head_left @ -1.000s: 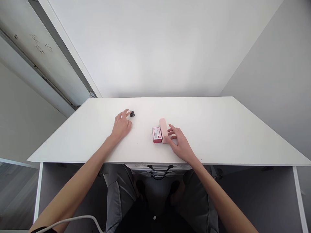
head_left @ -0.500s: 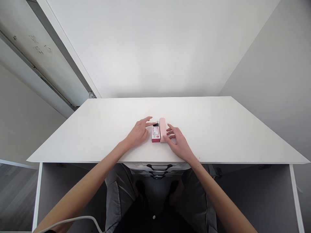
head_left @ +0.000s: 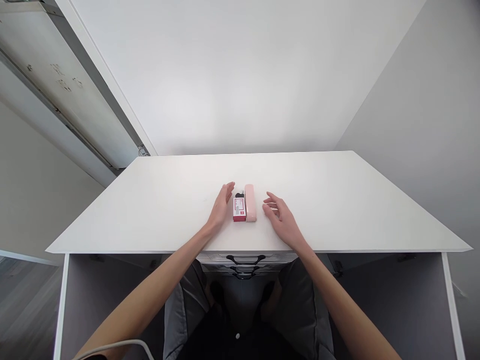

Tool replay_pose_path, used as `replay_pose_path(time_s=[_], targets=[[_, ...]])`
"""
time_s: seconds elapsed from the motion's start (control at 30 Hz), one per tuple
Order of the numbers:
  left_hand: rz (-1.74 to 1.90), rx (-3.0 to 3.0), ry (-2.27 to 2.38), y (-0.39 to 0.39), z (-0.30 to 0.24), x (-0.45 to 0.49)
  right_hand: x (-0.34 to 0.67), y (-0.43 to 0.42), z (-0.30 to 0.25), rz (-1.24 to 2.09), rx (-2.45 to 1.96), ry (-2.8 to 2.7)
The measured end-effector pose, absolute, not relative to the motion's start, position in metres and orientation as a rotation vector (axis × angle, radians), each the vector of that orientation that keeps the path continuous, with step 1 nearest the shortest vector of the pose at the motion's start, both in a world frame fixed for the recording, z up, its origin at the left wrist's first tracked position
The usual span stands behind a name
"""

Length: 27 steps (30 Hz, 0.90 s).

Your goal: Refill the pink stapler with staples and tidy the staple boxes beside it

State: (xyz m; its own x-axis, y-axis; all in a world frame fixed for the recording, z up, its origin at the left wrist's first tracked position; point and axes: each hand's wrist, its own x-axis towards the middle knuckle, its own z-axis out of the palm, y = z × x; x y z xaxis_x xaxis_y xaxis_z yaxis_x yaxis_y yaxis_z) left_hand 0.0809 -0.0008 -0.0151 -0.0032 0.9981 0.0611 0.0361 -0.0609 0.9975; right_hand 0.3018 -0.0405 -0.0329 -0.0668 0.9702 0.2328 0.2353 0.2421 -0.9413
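A pink stapler point(head_left: 250, 202) lies lengthwise on the white desk. Close along its left side is a small red-and-white box point(head_left: 239, 209), with a black binder clip point(head_left: 239, 195) just beyond the box's far end. My left hand point(head_left: 220, 206) stands on edge to the left of the box, fingers stretched forward and holding nothing. On the other side, my right hand point(head_left: 279, 216) is a short gap away from the stapler, its fingers loosely bent and apart, with nothing in them.
The white desk point(head_left: 168, 200) reaches back to a pale wall point(head_left: 240, 75). Below its front edge are drawers with black handles point(head_left: 245, 260). A white cable point(head_left: 123, 343) crosses my left forearm.
My right hand has left the stapler and drawn off to the right. My left hand has come off the binder clip and turned on edge beside the box.
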Motion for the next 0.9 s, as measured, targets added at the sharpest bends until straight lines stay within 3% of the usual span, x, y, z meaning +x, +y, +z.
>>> replay_pose_path(time_s=[0.43, 0.9], targets=[[1.293, 1.113, 1.254, -0.005, -0.010, 0.154, 0.453, -0.031, -0.041, 0.582, -1.616, -1.194], [1.232, 1.225, 1.246, 0.040, -0.017, 0.306, 0.459, -0.021, -0.036, 0.629, -1.442, -0.997]])
